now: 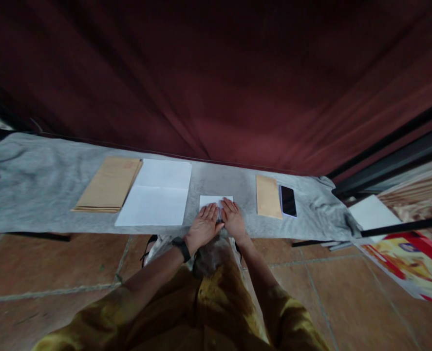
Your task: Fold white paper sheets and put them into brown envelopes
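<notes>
A small white sheet of paper [216, 199], perhaps folded, lies at the middle of the grey cloth-covered table [223, 178]. On its left part my left hand [204, 226] rests flat, fingers stretched out and pointing away from me. My right hand [233, 220] presses flat on the right part, also with straight fingers. The thumbs come close together near the table's front edge. Both hands cover most of the paper's near portion. Neither hand grips anything.
Left of my hands lie large white sheets [157, 192] with a crease across them, beside a stack of brown envelopes [108, 185]. To the right are a single brown envelope [269, 196] and a phone [288, 201]. A dark red curtain [216, 87] hangs behind the table.
</notes>
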`<state>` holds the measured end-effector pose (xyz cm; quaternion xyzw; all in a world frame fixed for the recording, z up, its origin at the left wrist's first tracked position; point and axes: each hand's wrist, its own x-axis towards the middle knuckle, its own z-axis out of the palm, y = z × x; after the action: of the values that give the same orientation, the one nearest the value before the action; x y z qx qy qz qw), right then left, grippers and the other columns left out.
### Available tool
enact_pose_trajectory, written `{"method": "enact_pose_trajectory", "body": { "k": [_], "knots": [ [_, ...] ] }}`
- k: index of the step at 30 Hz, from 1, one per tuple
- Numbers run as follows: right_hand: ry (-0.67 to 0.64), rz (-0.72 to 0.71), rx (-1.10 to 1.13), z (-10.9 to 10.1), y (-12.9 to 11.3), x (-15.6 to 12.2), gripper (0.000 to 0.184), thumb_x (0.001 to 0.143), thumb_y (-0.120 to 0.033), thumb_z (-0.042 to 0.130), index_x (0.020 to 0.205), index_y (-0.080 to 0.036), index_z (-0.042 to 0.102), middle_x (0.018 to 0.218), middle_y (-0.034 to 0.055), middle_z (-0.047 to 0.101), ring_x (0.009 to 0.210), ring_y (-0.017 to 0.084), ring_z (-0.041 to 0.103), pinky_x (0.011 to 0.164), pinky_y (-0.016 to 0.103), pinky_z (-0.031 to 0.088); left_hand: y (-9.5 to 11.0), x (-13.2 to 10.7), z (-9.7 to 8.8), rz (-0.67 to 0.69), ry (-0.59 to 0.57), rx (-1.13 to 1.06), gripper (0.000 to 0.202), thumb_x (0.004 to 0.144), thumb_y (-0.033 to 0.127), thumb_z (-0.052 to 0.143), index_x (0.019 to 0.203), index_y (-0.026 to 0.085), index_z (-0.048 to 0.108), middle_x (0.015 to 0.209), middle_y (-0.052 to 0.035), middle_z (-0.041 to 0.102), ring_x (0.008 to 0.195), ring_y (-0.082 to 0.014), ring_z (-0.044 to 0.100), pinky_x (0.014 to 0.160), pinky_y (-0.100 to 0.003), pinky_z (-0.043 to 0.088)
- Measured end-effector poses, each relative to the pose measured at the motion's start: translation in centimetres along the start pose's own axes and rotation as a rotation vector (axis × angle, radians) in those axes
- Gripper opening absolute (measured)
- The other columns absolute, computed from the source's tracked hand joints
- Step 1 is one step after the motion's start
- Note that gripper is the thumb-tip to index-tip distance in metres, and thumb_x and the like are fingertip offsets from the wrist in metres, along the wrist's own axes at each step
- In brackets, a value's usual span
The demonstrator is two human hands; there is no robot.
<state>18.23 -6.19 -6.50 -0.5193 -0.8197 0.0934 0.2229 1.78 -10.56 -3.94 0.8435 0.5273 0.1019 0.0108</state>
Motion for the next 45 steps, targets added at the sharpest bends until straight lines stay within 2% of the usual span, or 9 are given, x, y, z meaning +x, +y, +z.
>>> {"method": "enact_pose_trajectory", "body": {
  "k": [9, 16, 22, 27, 35, 41, 45],
  "knots": [
    [0.012, 0.019, -0.025, 0.2, -0.1, 0.0, 0.042, 0.102, -0.021, 0.043, 0.142, -0.017, 0.057, 0.150, 0.0100, 0.054, 0.142, 0.020, 0.046, 0.121, 0.043, 0.032, -1.3, 2.2, 0.6, -0.111, -0.039, -0.030, 0.066, 0.101, 0.045, 0.037, 0.149, -0.001, 0.042, 0.159, -0.0232, 0.037, 0.152, -0.0305, 0.029, 0.124, -0.045, 0.025],
    [0.068, 0.084, -0.081, 0.2, -0.4, -0.1, 0.042, 0.103, -0.026, 0.044, 0.141, -0.015, 0.057, 0.151, 0.0122, 0.053, 0.142, 0.023, 0.045, 0.121, 0.044, 0.031, -2.4, 1.7, 0.6, -0.179, -0.029, -0.015, 0.072, 0.098, 0.047, 0.044, 0.150, -0.003, 0.040, 0.160, -0.0255, 0.035, 0.152, -0.0338, 0.027, 0.124, -0.048, 0.024],
    [0.096, 0.114, -0.097, 0.1, -0.6, -0.5, 0.044, 0.103, -0.026, 0.042, 0.142, -0.013, 0.056, 0.150, 0.0134, 0.054, 0.141, 0.024, 0.045, 0.120, 0.043, 0.031, -2.6, 1.0, 0.9, -0.181, 0.007, -0.012, 0.071, 0.098, 0.046, 0.042, 0.151, -0.002, 0.038, 0.159, -0.0262, 0.034, 0.152, -0.0341, 0.028, 0.123, -0.051, 0.026],
    [0.129, 0.127, -0.065, -0.2, -0.6, -1.7, 0.045, 0.103, -0.025, 0.040, 0.143, -0.013, 0.055, 0.148, 0.0146, 0.055, 0.140, 0.024, 0.047, 0.119, 0.046, 0.033, -2.6, 0.8, 1.0, -0.186, 0.005, -0.007, 0.072, 0.098, 0.047, 0.040, 0.151, -0.002, 0.038, 0.160, -0.0266, 0.033, 0.152, -0.0342, 0.028, 0.123, -0.051, 0.025],
    [0.093, 0.093, -0.032, -1.0, -0.9, -4.2, 0.043, 0.103, -0.022, 0.041, 0.141, -0.014, 0.057, 0.147, 0.0122, 0.056, 0.139, 0.024, 0.048, 0.119, 0.046, 0.036, -2.5, 0.8, 0.9, -0.188, 0.024, -0.038, 0.071, 0.098, 0.047, 0.042, 0.150, -0.002, 0.039, 0.159, -0.0269, 0.034, 0.151, -0.0345, 0.029, 0.123, -0.051, 0.025],
    [0.094, 0.054, -0.005, -1.1, -2.1, -5.8, 0.041, 0.102, -0.022, 0.043, 0.138, -0.019, 0.061, 0.146, 0.0097, 0.058, 0.140, 0.025, 0.046, 0.119, 0.048, 0.035, -2.4, 0.8, 0.7, -0.181, 0.037, -0.032, 0.066, 0.098, 0.045, 0.044, 0.149, 0.002, 0.044, 0.159, -0.0264, 0.036, 0.150, -0.0357, 0.031, 0.122, -0.052, 0.026],
    [0.061, 0.064, -0.020, -1.0, -3.2, -6.1, 0.040, 0.102, -0.023, 0.045, 0.139, -0.021, 0.060, 0.147, 0.0095, 0.056, 0.141, 0.026, 0.044, 0.120, 0.050, 0.031, -2.0, 0.7, 0.3, -0.159, 0.038, -0.025, 0.055, 0.099, 0.039, 0.045, 0.146, 0.012, 0.051, 0.159, -0.0217, 0.039, 0.150, -0.0356, 0.033, 0.121, -0.055, 0.027]
  ]
}}
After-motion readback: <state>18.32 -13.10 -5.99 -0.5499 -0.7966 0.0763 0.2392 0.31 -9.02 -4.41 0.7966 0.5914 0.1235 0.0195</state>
